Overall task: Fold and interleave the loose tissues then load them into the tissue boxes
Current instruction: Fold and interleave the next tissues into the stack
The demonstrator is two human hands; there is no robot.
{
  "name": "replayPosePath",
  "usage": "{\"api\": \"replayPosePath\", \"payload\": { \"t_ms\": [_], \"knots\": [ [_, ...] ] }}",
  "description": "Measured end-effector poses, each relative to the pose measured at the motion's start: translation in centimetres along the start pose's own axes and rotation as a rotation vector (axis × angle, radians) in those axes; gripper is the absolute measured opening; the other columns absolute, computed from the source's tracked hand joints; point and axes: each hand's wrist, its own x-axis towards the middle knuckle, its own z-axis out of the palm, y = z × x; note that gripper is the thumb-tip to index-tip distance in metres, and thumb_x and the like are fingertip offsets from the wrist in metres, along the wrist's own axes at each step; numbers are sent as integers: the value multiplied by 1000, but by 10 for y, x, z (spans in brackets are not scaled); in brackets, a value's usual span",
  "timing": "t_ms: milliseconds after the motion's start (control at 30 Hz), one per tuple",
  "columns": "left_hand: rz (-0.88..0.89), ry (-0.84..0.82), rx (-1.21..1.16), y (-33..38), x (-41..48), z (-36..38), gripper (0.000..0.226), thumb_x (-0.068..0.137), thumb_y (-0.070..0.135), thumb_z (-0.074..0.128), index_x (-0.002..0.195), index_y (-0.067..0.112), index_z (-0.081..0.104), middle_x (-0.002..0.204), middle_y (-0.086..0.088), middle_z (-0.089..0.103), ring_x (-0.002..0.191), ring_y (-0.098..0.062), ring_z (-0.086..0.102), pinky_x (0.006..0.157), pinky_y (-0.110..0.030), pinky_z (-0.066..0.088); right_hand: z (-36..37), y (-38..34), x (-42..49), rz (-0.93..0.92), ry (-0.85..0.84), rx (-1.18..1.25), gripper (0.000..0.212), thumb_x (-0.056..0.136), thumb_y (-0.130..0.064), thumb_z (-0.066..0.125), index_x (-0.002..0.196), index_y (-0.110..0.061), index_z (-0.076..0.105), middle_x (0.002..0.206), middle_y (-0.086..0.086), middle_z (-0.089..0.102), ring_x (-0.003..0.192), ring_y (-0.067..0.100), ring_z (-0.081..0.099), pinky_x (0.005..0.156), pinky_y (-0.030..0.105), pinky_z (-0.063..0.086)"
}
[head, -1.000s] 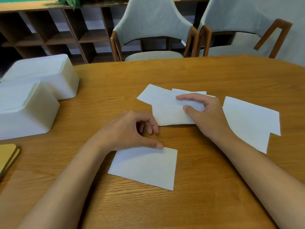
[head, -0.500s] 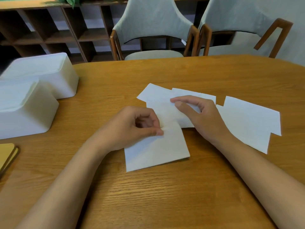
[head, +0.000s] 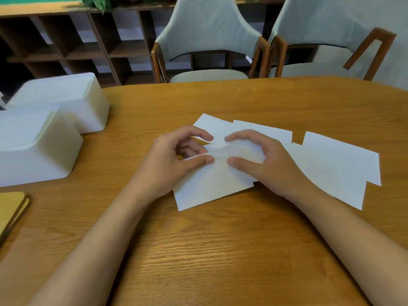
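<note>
**Head view: both hands on a tissue at mid-table**

Nearest the camera lay bare wooden table (head: pixel 220 250), with two forearms reaching forward over it. At the left edge a tan wooden board (head: pixel 11 208) lay flat. Further in, the front tissue (head: pixel 209 191), white and square-cornered, lay flat at its near end and rose into a soft ridge at its far end. The left hand (head: pixel 174 160) pinched that ridge between thumb and curled fingers. The right hand (head: pixel 265 160) arched over the same ridge, thumb pressed on the sheet and forefinger curled over the top. Behind it, overlapped tissues (head: pixel 254 131) lay staggered, and a second spread of tissues (head: pixel 337 166) lay just to the right. At the left stood the near tissue box (head: pixel 33 151) and, touching it behind, the far tissue box (head: pixel 64 100), both plain white; their insides could not be seen. Beyond the table stood two grey chairs (head: pixel 207 34) and a dark shelf unit (head: pixel 66 45).
</note>
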Motion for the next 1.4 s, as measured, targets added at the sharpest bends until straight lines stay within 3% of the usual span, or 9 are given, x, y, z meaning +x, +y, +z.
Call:
{"api": "replayPosePath", "payload": {
  "t_ms": [133, 300, 500, 767, 933, 1067, 1133, 1267, 1400],
  "knots": [
    [47, 80, 86, 1, -2, 4, 31, 82, 26, 88, 108, 32, 72, 89, 7, 77, 88, -12, 72, 93, -45, 55, 2, -1, -2, 1, -100, -6, 81, 83, -41, 80, 141, -62, 29, 139, -52, 24, 122, -29, 26, 98, 13, 31],
    [42, 106, 63, 2, -1, 9, 27, 83, 25, 87, 105, 31, 73, 85, 12, 76, 91, -6, 69, 94, -31, 47, 4, -6, -5, -30, -120, 1, 88, 84, -40, 79, 144, -64, 19, 150, -44, 19, 121, -30, 26, 95, 10, 30],
    [40, 73, 19, -2, 1, 15, 26, 83, 22, 88, 105, 27, 74, 84, 10, 76, 88, -6, 70, 92, -26, 48, 10, -9, -8, -55, -126, -22, 86, 88, -39, 76, 144, -66, 17, 143, -53, 16, 122, -32, 22, 95, 11, 30],
    [42, 136, -3, -12, 4, 18, 26, 87, 23, 85, 109, 29, 73, 106, 9, 74, 96, -13, 70, 84, -30, 52, 8, -10, -7, -60, -79, 4, 69, 98, -21, 64, 144, -58, 28, 143, -46, 28, 126, -21, 33, 100, 19, 36],
    [-62, 141, -38, -22, 7, 13, 9, 92, 29, 80, 101, 30, 77, 97, 10, 78, 77, -22, 63, 68, -39, 46, 5, -8, -4, -74, -8, 35, 58, 97, -19, 65, 136, -52, 38, 135, -43, 37, 124, -10, 41, 99, 27, 43],
    [-21, 191, -42, -26, 8, 14, 10, 90, 30, 81, 100, 31, 78, 101, 6, 76, 87, -45, 61, 72, -54, 52, 2, -7, -4, -74, -62, 35, 39, 95, -16, 68, 122, -44, 64, 123, -44, 52, 119, -16, 45, 93, 3, 36],
    [-12, 198, -65, -25, 8, 17, 12, 91, 25, 81, 101, 30, 77, 101, 7, 76, 89, -43, 63, 74, -55, 53, 2, -5, -4, -54, -35, 19, 33, 95, -14, 68, 114, -41, 71, 113, -48, 56, 117, -22, 44, 89, -4, 29],
    [-14, 214, -108, -21, 8, 24, 15, 98, 19, 73, 110, 26, 77, 103, 7, 77, 84, -15, 68, 68, -32, 52, -4, -2, -1, -38, 46, 10, 34, 93, -10, 69, 114, -36, 74, 104, -53, 55, 110, -28, 44, 87, -7, 27],
    [-5, 240, -73, -26, 9, 26, 25, 101, 19, 69, 124, 28, 72, 99, -1, 71, 72, -24, 55, 71, -35, 49, -12, 2, -1, -19, 95, 11, 33, 93, -13, 69, 112, -40, 72, 102, -55, 55, 109, -28, 45, 86, -8, 29]
  ]
}}
